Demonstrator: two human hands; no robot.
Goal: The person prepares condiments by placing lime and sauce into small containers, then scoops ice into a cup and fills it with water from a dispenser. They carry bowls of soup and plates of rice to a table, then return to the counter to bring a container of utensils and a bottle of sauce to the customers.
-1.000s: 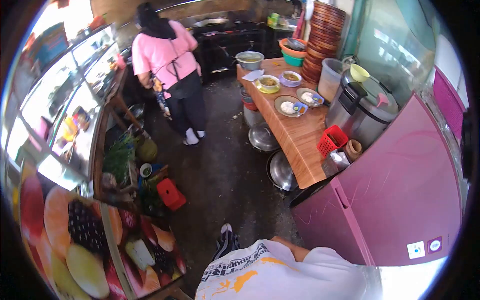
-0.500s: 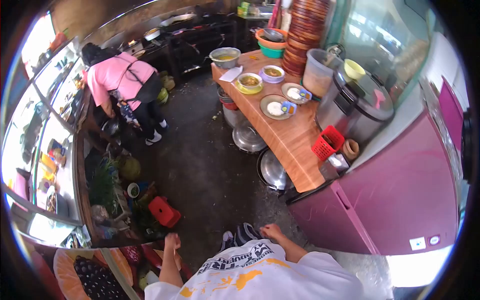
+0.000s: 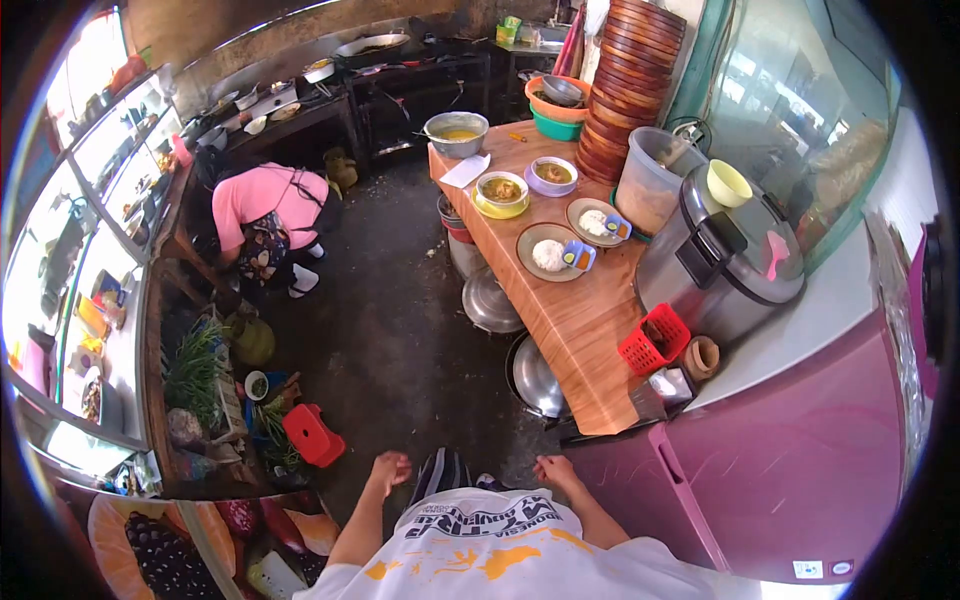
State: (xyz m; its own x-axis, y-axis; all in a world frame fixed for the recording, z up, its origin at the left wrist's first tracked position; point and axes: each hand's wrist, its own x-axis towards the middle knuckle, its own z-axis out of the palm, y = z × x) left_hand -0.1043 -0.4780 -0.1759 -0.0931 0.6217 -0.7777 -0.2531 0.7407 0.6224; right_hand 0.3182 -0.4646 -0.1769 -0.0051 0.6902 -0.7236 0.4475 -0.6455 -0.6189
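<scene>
My left hand hangs in front of my white shirt, its fingers loosely bent and apart with nothing in them. Level with it on the other side is my right hand, also empty, its fingers half curled and a little apart. It is nearest to the front end of the wooden table and the purple fridge, touching neither. On the table stand two bowls of yellow soup, one on a yellow plate and one on a purple plate. Two plates of rice with small blue packets are beside them.
A person in a pink top bends low at the left shelving. A red stool stands on the floor at left. Large lidded pots sit under the table edge. A big rice cooker and red basket are at right.
I have moved forward, so the table and fridge appear closer. My left hand has swung right and forward, its fingers looser. The person in pink has bent lower.
</scene>
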